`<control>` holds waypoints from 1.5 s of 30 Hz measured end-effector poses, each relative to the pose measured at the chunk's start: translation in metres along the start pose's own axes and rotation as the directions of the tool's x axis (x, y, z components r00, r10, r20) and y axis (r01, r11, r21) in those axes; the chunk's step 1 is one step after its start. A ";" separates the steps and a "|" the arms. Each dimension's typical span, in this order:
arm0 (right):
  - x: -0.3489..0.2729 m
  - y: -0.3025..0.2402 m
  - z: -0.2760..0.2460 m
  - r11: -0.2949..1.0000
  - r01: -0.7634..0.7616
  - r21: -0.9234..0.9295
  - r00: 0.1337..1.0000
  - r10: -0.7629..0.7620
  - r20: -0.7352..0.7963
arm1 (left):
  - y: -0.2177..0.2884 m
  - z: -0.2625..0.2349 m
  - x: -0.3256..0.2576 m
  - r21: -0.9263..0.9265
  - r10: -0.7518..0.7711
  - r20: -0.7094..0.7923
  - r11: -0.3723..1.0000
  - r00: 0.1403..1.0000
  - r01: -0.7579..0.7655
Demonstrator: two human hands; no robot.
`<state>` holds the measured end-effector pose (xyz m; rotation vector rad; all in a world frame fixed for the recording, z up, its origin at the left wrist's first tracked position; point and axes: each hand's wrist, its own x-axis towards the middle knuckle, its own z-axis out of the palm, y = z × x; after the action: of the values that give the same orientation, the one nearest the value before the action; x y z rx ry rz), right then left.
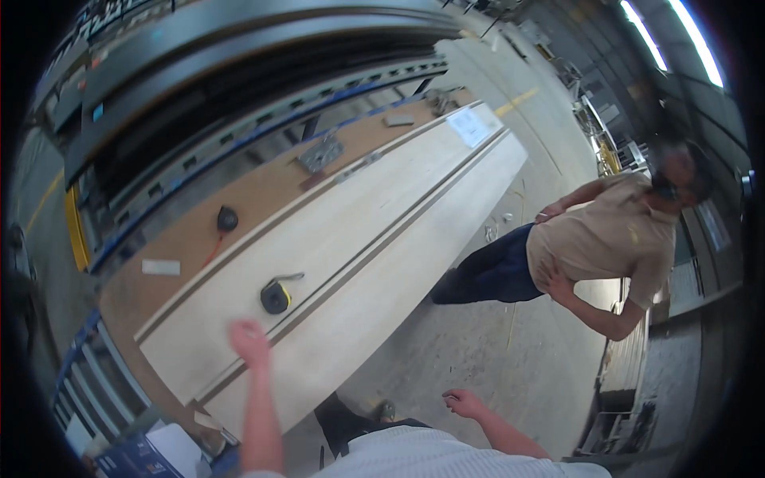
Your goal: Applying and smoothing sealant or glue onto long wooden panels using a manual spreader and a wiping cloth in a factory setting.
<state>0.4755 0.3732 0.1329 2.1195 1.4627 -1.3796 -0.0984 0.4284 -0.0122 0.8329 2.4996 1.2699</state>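
A: Left hand point(251, 344), a blur over the near end of a long pale panel point(351, 223)! Open or closed, touching or not, I can't tell.

B: And just ahead of it, the tape measure point(275, 298): rounded black case, yellow trim, short strap, resting on that smooth, matte panel!

A: Right hand point(462, 403): fingers loosely apart, nothing seen in them, out over grey concrete floor point(478, 354).

B: Edges, please!

A: Long and straight, running away ahead of the left hand. A second pale panel point(382, 291) lies alongside, a dark gap between the two, its outer edge facing the right hand.

B: And left of the left hand?

A: Brown counter point(185, 243), carrying a white rectangular piece point(161, 267) and a black rounded case point(228, 218) with a red strap.

B: Room to move?

A: Ahead of the right hand: open concrete between the panels and a standing co-worker point(606, 231)!
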 end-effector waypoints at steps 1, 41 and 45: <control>-0.001 0.005 -0.003 0.999 0.011 -0.037 1.000 -0.011 0.008 | 0.055 0.006 -0.052 -0.207 -0.078 0.122 0.973 0.989 0.103; 0.049 0.429 -0.030 0.913 0.114 0.392 0.991 -0.133 0.022 | 0.112 -0.089 -0.495 0.492 -0.289 0.633 0.867 0.718 -0.085; 0.057 0.459 -0.011 0.910 0.044 0.412 0.996 -0.072 0.054 | 0.133 -0.083 -0.518 0.459 -0.265 0.667 0.883 0.697 -0.103</control>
<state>0.8621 0.1950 -0.0474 2.2477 1.3075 -1.9060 0.3403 0.1371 0.1119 1.0382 2.1213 0.1725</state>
